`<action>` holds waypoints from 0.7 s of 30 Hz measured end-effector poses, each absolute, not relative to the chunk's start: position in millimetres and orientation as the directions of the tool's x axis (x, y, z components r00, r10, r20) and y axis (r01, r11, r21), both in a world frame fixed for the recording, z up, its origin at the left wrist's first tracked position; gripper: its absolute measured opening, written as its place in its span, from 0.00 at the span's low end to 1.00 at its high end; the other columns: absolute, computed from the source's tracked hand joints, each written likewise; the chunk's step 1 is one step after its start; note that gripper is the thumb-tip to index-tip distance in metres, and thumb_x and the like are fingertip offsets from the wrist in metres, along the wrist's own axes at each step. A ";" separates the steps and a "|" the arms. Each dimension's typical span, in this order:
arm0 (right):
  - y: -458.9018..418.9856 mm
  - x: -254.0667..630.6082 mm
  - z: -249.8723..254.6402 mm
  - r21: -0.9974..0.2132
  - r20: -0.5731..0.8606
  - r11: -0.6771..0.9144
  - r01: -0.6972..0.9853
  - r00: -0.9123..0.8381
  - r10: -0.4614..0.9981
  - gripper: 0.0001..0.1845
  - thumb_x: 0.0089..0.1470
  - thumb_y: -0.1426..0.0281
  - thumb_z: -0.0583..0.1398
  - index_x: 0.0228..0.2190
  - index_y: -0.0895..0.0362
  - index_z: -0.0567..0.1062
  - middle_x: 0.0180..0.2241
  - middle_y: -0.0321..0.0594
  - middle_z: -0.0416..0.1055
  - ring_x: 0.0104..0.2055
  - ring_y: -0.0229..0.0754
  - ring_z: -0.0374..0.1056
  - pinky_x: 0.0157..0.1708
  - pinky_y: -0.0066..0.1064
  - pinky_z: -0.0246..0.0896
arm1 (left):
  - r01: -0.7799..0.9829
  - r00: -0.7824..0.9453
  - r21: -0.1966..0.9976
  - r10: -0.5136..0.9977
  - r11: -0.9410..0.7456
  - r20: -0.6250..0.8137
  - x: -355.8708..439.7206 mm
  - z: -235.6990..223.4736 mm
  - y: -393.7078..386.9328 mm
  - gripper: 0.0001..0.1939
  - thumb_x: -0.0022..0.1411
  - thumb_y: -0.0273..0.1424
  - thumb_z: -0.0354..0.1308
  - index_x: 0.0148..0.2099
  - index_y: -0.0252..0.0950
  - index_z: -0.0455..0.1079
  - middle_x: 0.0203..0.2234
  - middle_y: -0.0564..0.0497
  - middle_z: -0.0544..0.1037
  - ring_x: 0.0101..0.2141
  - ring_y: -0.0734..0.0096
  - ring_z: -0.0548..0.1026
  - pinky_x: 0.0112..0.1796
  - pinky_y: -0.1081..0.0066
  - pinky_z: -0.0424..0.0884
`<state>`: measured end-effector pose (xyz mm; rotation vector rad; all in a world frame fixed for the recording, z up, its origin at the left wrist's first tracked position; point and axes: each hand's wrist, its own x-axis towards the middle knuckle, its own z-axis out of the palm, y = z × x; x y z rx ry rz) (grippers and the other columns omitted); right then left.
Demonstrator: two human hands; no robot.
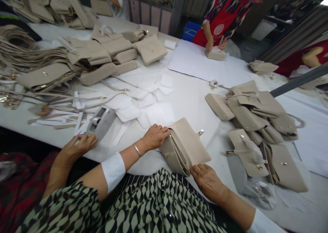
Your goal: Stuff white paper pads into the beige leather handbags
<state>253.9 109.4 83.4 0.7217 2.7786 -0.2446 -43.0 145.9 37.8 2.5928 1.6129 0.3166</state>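
A beige handbag (191,142) with a flap and a gold clasp lies on the white table (194,96) just in front of me. My left hand (155,136), a bangle on its wrist, grips the bag's upper left edge with curled fingers. My right hand (206,178) pinches the bag's lower corner by the zip. Both forearms end in white cuffs.
Another person's hand (78,147) rests at the table edge beside a white tape dispenser (101,122). White foam pads (151,103) and paper strips lie in the middle. Piles of beige bags sit right (256,123) and far left (102,52). A person in red (222,14) handles a bag across the table.
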 end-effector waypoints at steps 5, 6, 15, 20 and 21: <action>100.8 268.8 67.2 -0.659 -0.350 0.091 0.747 -0.411 0.842 0.18 0.58 0.57 0.52 0.35 0.56 0.75 0.31 0.40 0.73 0.34 0.44 0.70 0.35 0.33 0.65 | 0.815 0.522 0.187 0.835 -0.548 0.173 -51.3 23.4 138.3 0.22 0.58 0.23 0.49 0.56 0.36 0.59 0.41 0.45 0.71 0.38 0.65 0.69 0.39 0.64 0.64; 100.2 267.3 60.6 -0.727 -0.407 -0.147 0.670 -0.249 0.879 0.20 0.55 0.53 0.53 0.33 0.56 0.74 0.31 0.41 0.73 0.34 0.44 0.70 0.33 0.33 0.66 | 0.795 0.546 0.196 0.818 -0.574 0.183 -52.4 20.7 135.9 0.21 0.58 0.23 0.48 0.55 0.36 0.59 0.40 0.45 0.72 0.38 0.66 0.69 0.38 0.65 0.65; 128.2 245.0 8.6 -0.837 -0.393 -0.362 0.411 0.011 0.920 0.25 0.40 0.53 0.63 0.35 0.59 0.72 0.31 0.44 0.74 0.34 0.47 0.69 0.35 0.38 0.66 | 0.824 0.514 0.189 0.845 -0.534 0.144 -27.5 32.3 109.8 0.11 0.56 0.21 0.51 0.42 0.35 0.62 0.32 0.48 0.71 0.32 0.66 0.69 0.32 0.67 0.65; 167.4 222.1 31.7 -0.798 -0.147 0.068 0.599 -0.303 0.942 0.14 0.51 0.57 0.56 0.32 0.55 0.72 0.31 0.41 0.73 0.33 0.46 0.68 0.38 0.39 0.64 | 0.870 0.456 0.146 0.881 -0.471 0.129 -21.1 41.3 80.6 0.05 0.60 0.24 0.50 0.40 0.36 0.63 0.32 0.49 0.70 0.33 0.65 0.68 0.35 0.64 0.63; 178.4 209.7 40.3 -0.773 -0.096 0.154 0.616 -0.354 0.930 0.14 0.52 0.59 0.55 0.34 0.55 0.72 0.33 0.41 0.73 0.35 0.45 0.68 0.40 0.38 0.63 | 0.877 0.443 0.134 0.885 -0.461 0.144 -20.3 41.8 76.0 0.04 0.61 0.25 0.50 0.38 0.36 0.64 0.32 0.49 0.70 0.33 0.64 0.68 0.36 0.63 0.62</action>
